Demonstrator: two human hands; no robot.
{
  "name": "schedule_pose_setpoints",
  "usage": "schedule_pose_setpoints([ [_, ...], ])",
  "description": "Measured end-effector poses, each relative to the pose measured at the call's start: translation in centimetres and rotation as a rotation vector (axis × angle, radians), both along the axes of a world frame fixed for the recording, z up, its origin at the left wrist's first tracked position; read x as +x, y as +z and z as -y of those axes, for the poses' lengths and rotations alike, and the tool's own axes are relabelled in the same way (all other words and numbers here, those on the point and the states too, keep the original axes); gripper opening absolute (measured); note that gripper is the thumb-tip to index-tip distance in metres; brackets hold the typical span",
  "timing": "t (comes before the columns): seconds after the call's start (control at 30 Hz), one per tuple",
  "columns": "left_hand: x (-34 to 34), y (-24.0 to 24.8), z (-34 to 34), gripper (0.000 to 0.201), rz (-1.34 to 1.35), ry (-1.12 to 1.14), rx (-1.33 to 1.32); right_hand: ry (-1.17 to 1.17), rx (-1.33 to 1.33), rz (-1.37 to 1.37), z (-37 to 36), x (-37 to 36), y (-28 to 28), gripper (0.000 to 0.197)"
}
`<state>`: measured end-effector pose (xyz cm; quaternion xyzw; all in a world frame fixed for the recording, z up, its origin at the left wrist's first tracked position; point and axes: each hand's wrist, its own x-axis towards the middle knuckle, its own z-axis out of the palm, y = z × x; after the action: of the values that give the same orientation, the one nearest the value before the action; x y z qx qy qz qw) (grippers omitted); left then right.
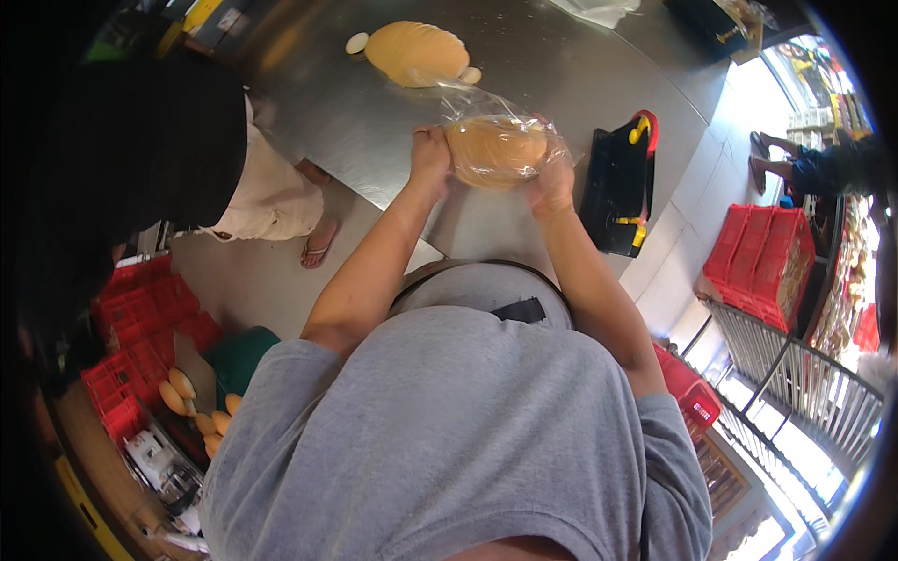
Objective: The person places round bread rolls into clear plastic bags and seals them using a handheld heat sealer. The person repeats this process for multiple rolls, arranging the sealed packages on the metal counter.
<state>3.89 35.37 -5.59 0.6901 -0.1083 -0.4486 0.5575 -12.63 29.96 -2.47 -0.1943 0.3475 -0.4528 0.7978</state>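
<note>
Over the near part of the steel table, a sliced bread loaf in a clear plastic bag [497, 151] is held up between my two hands. My left hand [431, 159] has its fingers curled against the loaf's left end. At the right end, my right hand [552, 176] grips the loaf through the film. The bag's loose, crumpled part spreads toward the far side. Just beyond lies an unbagged sliced loaf [415, 53], with a pale end slice [356, 43] at its left and another [471, 75] at its right.
To the right of my hands, a black device with red and yellow parts [613, 192] sits on the steel table [309, 93]. Clear plastic [599, 9] lies at the far edge. A person in dark clothing [159, 140] stands close on my left. Red crates [762, 262] are stacked at right.
</note>
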Motion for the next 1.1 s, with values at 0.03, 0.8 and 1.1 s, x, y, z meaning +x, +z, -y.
schedule_pose_setpoints([
  [0.03, -0.8, 1.4, 0.0, 0.034, -0.034, 0.004, 0.006, -0.043, 0.094, 0.003, -0.3, -0.2, 0.2, 0.034],
  [0.8, -3.7, 14.1, 3.0, 0.054, -0.237, -1.253, -0.752, -0.118, -0.439, -0.128, 4.3, -3.6, 15.5, 0.012],
  [1.1, 0.0, 21.7, 1.4, 0.046, 0.118, -1.607, -0.585, 0.345, -1.179, -0.878, -1.1, -4.7, 21.8, 0.035],
])
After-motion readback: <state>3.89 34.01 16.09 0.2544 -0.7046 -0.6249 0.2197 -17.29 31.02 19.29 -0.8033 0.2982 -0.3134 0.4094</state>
